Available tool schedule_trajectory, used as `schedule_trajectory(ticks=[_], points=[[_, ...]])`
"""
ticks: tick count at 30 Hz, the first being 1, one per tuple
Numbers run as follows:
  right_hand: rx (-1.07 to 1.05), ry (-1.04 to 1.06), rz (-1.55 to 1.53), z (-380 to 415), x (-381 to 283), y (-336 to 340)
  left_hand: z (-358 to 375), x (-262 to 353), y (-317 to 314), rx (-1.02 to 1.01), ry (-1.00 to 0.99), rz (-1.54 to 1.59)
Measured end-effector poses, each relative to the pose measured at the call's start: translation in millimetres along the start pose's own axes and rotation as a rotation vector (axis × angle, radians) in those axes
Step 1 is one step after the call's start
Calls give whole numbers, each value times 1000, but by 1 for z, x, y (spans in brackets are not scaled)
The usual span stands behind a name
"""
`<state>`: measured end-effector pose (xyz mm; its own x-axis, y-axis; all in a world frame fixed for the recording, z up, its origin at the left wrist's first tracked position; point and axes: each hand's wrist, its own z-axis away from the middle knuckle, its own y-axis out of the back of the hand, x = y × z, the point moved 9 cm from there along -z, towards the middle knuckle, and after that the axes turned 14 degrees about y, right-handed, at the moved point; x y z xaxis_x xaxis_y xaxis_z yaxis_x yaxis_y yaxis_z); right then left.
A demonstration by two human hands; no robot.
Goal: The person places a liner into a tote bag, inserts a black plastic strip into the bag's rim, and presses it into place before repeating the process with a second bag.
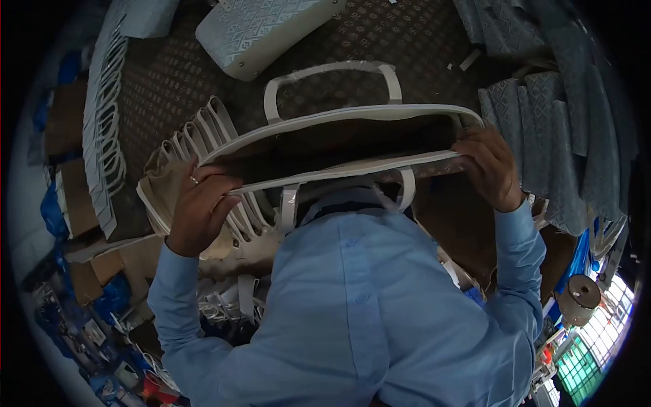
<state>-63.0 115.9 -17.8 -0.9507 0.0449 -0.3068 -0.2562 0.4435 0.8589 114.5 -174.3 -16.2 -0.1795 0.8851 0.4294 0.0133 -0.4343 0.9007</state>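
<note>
A handbag (352, 117) with cream trim along its rim is spread between my two hands, its mouth gaping and its inside dark. One cream handle (271, 102) stands up on the far side; the near handle (289, 207) hangs toward my body. My left hand (200, 207), with a ring on one finger, is closed around the bag's left end. At the right end, the fingers of my right hand (489, 166) curl over the rim. The bag's bottom is hidden from this angle.
A pale patterned bag (268, 34) lies at the back of the brown patterned table (163, 88). Stacked pale pieces with looped handles (108, 129) line the left side. More cream-strapped pieces (203, 129) sit by my left hand. Grey patterned panels (563, 149) are piled right.
</note>
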Motion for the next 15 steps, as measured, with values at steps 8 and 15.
schedule_trajectory(ticks=[8,15], points=[[-65,36,6,0,1,10,-17,8,-9,-127,-90,-73],[607,-422,-483,55,54,59,-44,104,13,-99,-15,-88]])
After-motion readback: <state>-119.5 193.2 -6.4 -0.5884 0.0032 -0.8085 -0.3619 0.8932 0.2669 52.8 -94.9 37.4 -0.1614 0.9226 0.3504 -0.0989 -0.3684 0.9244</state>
